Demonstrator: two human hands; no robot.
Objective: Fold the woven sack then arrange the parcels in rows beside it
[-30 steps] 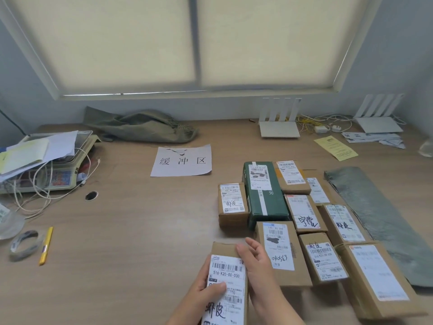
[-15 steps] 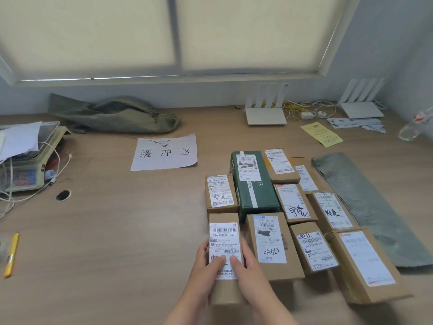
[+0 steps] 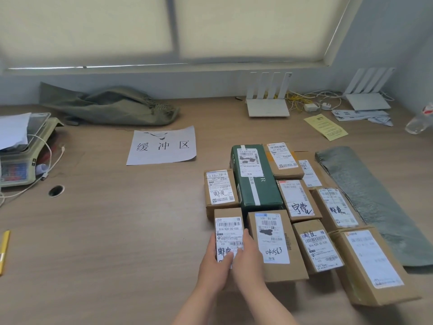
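A folded grey-green woven sack [image 3: 372,202] lies flat on the desk at the right. To its left, several cardboard parcels with white labels lie in rows, among them a dark green box [image 3: 254,177]. The nearest-left parcel [image 3: 228,227] rests on the desk below another small parcel [image 3: 220,190] and left of a larger one [image 3: 273,240]. My left hand [image 3: 214,266] grips its near left edge. My right hand [image 3: 248,259] lies on its near right side, fingers over the label. Its near end is hidden under both hands.
A crumpled olive cloth bag [image 3: 107,106] lies at the back left, a paper sign [image 3: 162,146] in front of it. A scale with papers and cables [image 3: 21,148] sits at the left edge. Two white routers [image 3: 268,106] [image 3: 366,100], a yellow slip [image 3: 325,126], a plastic bottle [image 3: 419,120] and a yellow pen [image 3: 4,249] also lie about.
Both hands have pushed the labelled parcel away from me, up the desk, until it lies in line below the small parcel and beside the larger one. The view has shifted right.
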